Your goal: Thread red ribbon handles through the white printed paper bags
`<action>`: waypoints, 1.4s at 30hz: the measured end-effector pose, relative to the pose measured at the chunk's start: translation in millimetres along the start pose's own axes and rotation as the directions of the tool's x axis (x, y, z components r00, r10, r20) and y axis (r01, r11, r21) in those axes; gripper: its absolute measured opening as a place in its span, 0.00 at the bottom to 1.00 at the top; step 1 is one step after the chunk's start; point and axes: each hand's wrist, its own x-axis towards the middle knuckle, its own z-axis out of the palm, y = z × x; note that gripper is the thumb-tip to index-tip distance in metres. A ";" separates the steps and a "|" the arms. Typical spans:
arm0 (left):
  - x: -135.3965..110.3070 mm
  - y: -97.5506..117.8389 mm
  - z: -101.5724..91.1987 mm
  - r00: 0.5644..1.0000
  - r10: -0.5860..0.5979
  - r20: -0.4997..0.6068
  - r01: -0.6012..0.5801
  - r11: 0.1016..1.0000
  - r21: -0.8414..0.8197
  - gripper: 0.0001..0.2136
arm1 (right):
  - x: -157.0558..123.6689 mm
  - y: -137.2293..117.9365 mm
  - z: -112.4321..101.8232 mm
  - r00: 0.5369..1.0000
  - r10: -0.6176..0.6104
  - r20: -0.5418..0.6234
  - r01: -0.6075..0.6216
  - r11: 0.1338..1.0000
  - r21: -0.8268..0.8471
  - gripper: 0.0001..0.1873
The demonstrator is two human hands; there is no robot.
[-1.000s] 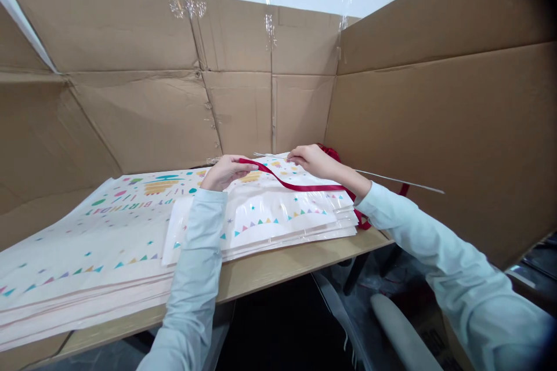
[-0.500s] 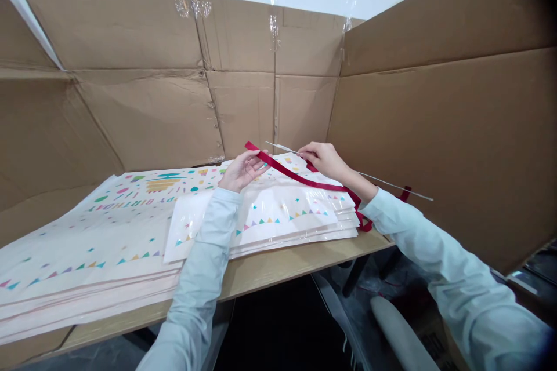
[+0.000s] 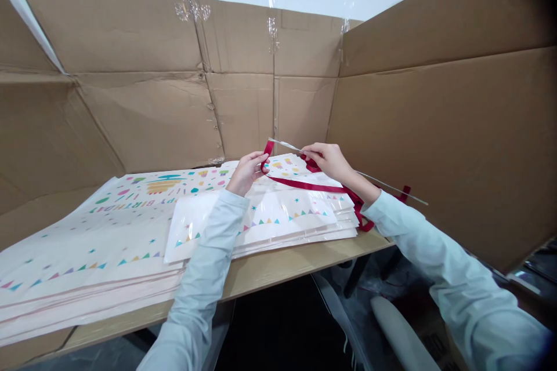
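Between the fingers of my left hand [image 3: 249, 172] is the free end of a red ribbon [image 3: 300, 185], its tip standing upright. From there the ribbon sags across to the right, under my right wrist, into a loose heap at the table's right end. My right hand [image 3: 326, 159] pinches a thin white rod [image 3: 289, 145] that runs past the wrist to the right. The rod's left tip is at the ribbon's end; whether they touch I cannot tell. Below both hands lies a stack of white printed bags [image 3: 300, 220] with coloured triangles.
A larger pile of white printed sheets [image 3: 87, 232], lettered "Happy Birthday", covers the left of the wooden table [image 3: 278, 265]. Cardboard panels [image 3: 143, 116] wall the back and sides. Below the table's front edge are a grey chair part [image 3: 400, 330] and dark table legs.
My left hand has closed on the ribbon's end and moved slightly right and up. The ribbon's tip has turned from pointing left to upright, close to the rod's tip.
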 end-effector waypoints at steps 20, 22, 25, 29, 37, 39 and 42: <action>-3.3 -0.3 3.7 0.998 0.053 0.021 -0.054 0.993 0.105 0.12 | -6.9 1.9 -0.2 1.000 -0.022 0.022 0.021 1.000 0.009 0.14; -2.6 -0.7 3.1 0.998 0.057 0.015 -0.059 0.993 0.106 0.12 | -6.9 1.9 0.2 1.000 -0.016 0.013 0.016 1.000 0.002 0.14; -1.2 -1.9 2.1 0.997 0.079 -0.003 -0.078 0.989 0.124 0.12 | -7.5 2.6 2.0 0.999 -0.031 0.040 0.032 0.999 -0.008 0.13; -0.1 -3.2 2.0 0.994 0.101 -0.031 -0.094 0.981 0.167 0.12 | -9.9 3.2 5.9 0.990 -0.062 0.124 0.062 0.998 0.002 0.13; 4.6 -7.4 -2.1 0.989 0.130 -0.075 -0.112 0.973 0.200 0.15 | -13.2 4.8 7.2 0.983 -0.064 0.175 0.058 0.998 0.038 0.14; 5.4 -8.6 -3.8 0.982 0.186 -0.021 -0.178 0.964 0.197 0.20 | -13.8 6.2 6.9 0.980 -0.059 0.188 0.049 0.997 0.058 0.14; 5.0 -9.6 -4.9 0.959 0.270 0.089 -0.283 0.942 0.182 0.27 | -14.4 9.6 7.3 0.978 -0.037 0.206 0.020 0.996 0.084 0.14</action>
